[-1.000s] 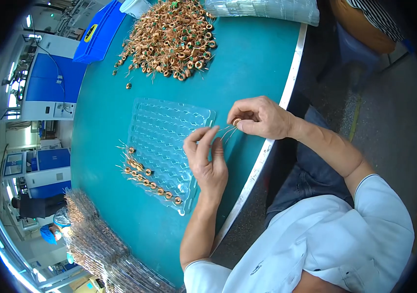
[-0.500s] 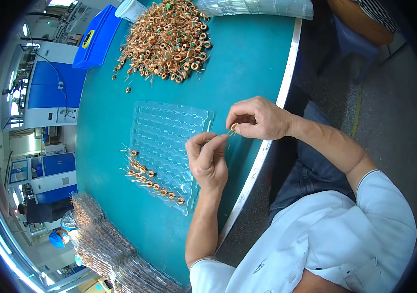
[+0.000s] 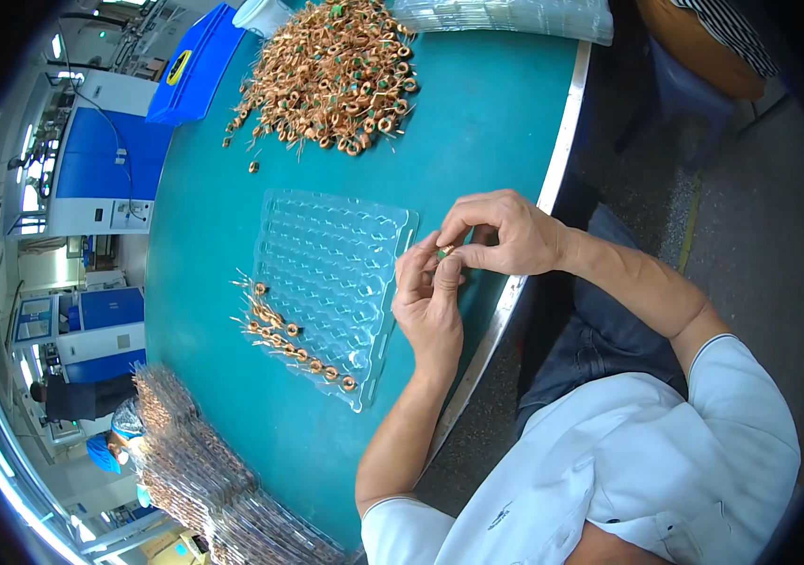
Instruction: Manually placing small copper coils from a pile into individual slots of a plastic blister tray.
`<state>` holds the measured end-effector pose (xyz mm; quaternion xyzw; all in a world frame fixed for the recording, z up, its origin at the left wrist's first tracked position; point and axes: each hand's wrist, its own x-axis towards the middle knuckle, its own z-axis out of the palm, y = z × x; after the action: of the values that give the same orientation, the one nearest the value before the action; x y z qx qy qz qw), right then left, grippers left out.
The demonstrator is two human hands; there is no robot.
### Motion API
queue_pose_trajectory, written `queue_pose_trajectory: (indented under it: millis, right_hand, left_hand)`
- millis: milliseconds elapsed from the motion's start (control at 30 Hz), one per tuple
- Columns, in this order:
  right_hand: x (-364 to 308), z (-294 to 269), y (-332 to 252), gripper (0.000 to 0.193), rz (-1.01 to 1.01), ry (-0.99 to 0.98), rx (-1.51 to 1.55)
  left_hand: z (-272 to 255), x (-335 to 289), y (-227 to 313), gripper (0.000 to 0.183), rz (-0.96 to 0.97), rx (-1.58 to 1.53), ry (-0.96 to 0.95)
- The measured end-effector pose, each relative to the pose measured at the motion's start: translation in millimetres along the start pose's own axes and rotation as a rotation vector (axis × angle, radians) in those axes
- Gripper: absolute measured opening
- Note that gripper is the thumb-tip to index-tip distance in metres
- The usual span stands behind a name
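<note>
A small copper-wound ring coil [image 3: 445,251] with a bit of green is pinched between my hands above the table's near edge. My right hand [image 3: 506,234] grips it with thumb and forefinger. My left hand [image 3: 430,306] closes on it from the other side, its fingertips meeting those of my right hand; they partly hide the coil and its wire ends. Beside my left hand lies a clear plastic tray [image 3: 327,254] with rows of moulded pockets. Several copper coils [image 3: 303,355] sit along its lower-left corner and edge, wire leads sticking outward.
A big heap of copper coils [image 3: 327,80] lies on the green table [image 3: 477,122], with one loose coil [image 3: 253,167] near it. Around it are a blue bin [image 3: 197,71], a white tub [image 3: 263,16] and stacked clear trays [image 3: 506,17]. Filled trays [image 3: 223,480] are piled at lower left.
My left hand has moved right and up, closing on the coil next to my right fingertips. The coil has turned and shows green now. The view has shifted slightly.
</note>
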<state>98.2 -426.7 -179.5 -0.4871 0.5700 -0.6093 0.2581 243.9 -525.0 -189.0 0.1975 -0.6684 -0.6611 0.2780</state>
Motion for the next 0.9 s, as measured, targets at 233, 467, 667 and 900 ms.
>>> queue_pose_trajectory:
  millis: [233,467,667,900]
  right_hand:
    - [5.5,2.2,-0.4,0.017,0.193,0.07,0.086]
    - [26.9,-9.1,-6.0,0.022,0.37,-0.436,0.331]
    - [21.4,0.3,10.5,0.016,0.242,-0.415,0.476]
    - [13.2,13.6,9.6,0.009,0.031,-0.172,0.374]
  left_hand:
    - [-11.4,-0.6,-0.2,0.032,-0.14,-0.248,-0.122]
    - [-34.5,-4.7,0.4,0.03,-0.18,-0.285,-0.425]
    - [-40.3,-1.8,1.1,0.026,-0.195,-0.27,-0.478]
    - [-38.9,0.0,2.9,0.025,-0.203,-0.194,-0.418]
